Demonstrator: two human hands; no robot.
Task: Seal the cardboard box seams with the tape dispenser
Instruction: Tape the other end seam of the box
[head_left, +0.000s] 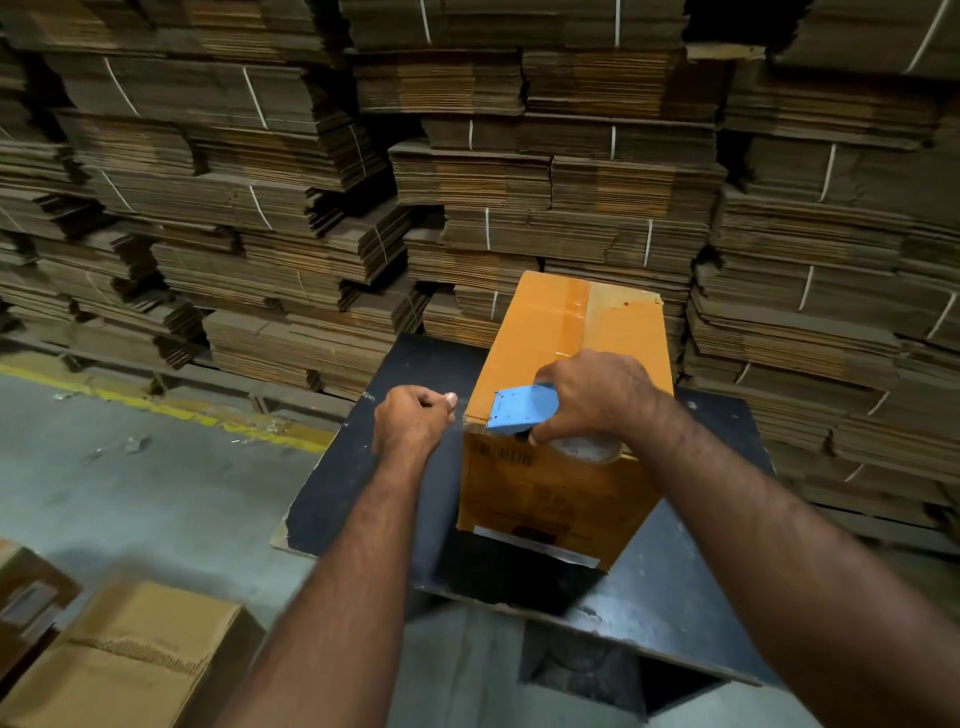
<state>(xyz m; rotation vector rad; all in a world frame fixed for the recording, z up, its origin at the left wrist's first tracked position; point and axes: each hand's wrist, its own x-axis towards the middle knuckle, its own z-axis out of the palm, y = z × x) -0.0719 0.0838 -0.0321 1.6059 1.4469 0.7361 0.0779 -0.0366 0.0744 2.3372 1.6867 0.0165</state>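
Observation:
An orange-brown cardboard box (545, 332) stands on a black table (675, 597). A glossy strip of clear tape (574, 312) runs along its top centre seam. My right hand (597, 395) grips the blue tape dispenser (522, 410) at the box's near top edge, with the tape roll (587, 448) showing under the hand. My left hand (410, 421) hovers just left of the box's near corner, fingers curled and thumb pressed to them, seemingly pinching a faint stretch of clear tape that leads to the dispenser.
Tall stacks of flattened, strapped cartons (467, 182) wall off the back and right side. A plain cardboard box (130, 660) sits on the concrete floor at lower left. A yellow line (171, 410) marks the floor.

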